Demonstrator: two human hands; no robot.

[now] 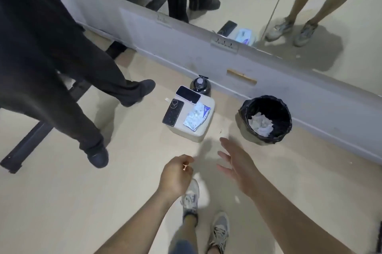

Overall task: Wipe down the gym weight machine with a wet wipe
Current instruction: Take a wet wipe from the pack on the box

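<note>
A pack of wet wipes [196, 116] lies on a low white box [204, 134] on the floor ahead of me. My right hand [237, 162] reaches forward with straight, spread fingers and holds nothing, a little short of the box and the bin. My left hand [175, 175] hangs lower with its fingers loosely curled; nothing shows in it. A black bin [265, 118] to the right of the box holds crumpled used wipes [260, 124]. Black bars of the weight machine [26, 146] run along the floor at the left.
Two phones [173, 112] [188, 94] lie on the box beside the wipes, and a dark bottle [200, 85] stands behind it. A person in black trousers [62, 80] stands at the left. A mirror wall [268, 80] runs across behind, reflecting legs and a tripod.
</note>
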